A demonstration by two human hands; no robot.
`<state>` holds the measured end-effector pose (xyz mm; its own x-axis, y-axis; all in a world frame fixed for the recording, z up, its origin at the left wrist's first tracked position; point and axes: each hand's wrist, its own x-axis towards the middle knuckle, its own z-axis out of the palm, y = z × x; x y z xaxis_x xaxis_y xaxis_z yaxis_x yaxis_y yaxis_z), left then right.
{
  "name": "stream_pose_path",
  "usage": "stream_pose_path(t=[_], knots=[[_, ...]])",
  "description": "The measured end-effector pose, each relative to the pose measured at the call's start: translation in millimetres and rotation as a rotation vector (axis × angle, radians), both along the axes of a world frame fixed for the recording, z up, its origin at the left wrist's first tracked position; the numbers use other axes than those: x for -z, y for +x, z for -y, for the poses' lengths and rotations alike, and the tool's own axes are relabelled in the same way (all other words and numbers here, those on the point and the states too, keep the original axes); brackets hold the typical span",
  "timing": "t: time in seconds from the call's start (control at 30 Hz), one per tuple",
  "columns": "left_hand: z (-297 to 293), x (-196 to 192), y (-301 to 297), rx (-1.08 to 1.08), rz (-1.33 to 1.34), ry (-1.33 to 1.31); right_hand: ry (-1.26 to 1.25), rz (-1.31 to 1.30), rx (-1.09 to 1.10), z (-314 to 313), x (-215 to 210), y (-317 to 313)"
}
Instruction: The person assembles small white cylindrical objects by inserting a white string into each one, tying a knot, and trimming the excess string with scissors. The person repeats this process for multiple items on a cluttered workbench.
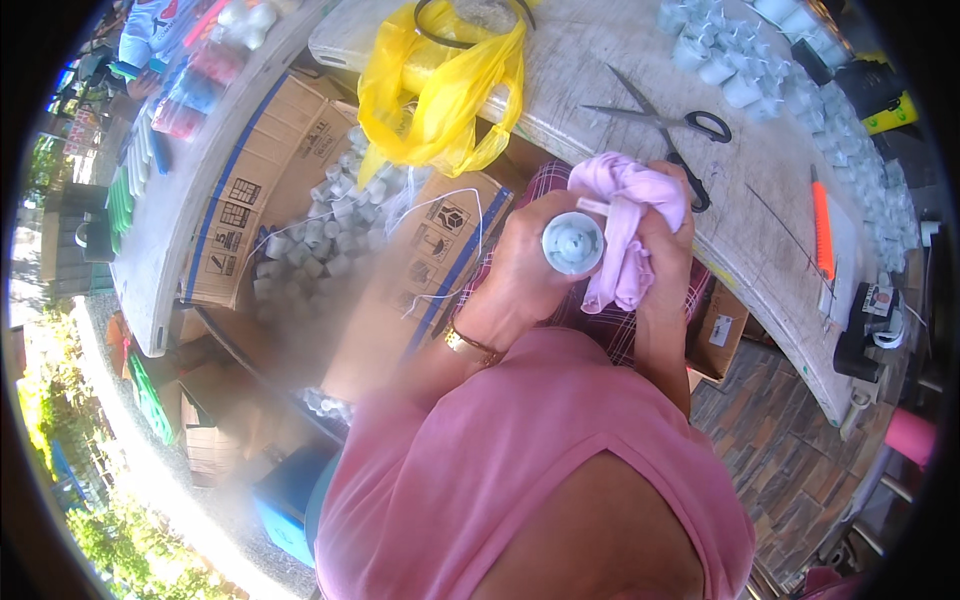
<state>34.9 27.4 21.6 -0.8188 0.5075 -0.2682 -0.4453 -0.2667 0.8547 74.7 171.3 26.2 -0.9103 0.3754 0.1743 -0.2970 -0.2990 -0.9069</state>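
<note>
My left hand (530,262), with a gold bracelet at its wrist, is closed around a small round cup candle (573,243). Its open top faces up and shows whitish contents inside a pale rim. Beside it, my right hand (668,240) grips a bunched lilac cloth (628,185), part of which hangs down next to the cup. Both hands are close together above my lap, at the table's near edge. Black-handled scissors (662,122) lie spread on the table just beyond the right hand.
On the grey table (570,60) lie a yellow plastic bag (440,100), an orange cutter-like tool (822,230) and, along the far right, rows of small white cup candles (745,85). At left, an open cardboard box (235,215) holds many white cylinders (320,235). A black device (868,330) sits at right.
</note>
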Motion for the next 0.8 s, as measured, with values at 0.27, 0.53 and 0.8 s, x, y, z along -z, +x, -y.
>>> stream_pose_path(t=[0.27, 0.53, 0.8], knots=[[-6.3, 6.2, -4.7, -0.099, -0.609, -0.180, 0.410, -0.086, -0.049, 16.8, -9.6, 14.0], [-15.3, 5.9, 8.0, -0.088, -0.592, -0.211, 0.056, -0.020, 0.046, 0.6, 8.5, -3.6], [-34.0, 0.5, 4.5, -0.218, -0.579, -0.142, 0.184, -0.121, 0.127, 23.9, -8.2, 1.6]])
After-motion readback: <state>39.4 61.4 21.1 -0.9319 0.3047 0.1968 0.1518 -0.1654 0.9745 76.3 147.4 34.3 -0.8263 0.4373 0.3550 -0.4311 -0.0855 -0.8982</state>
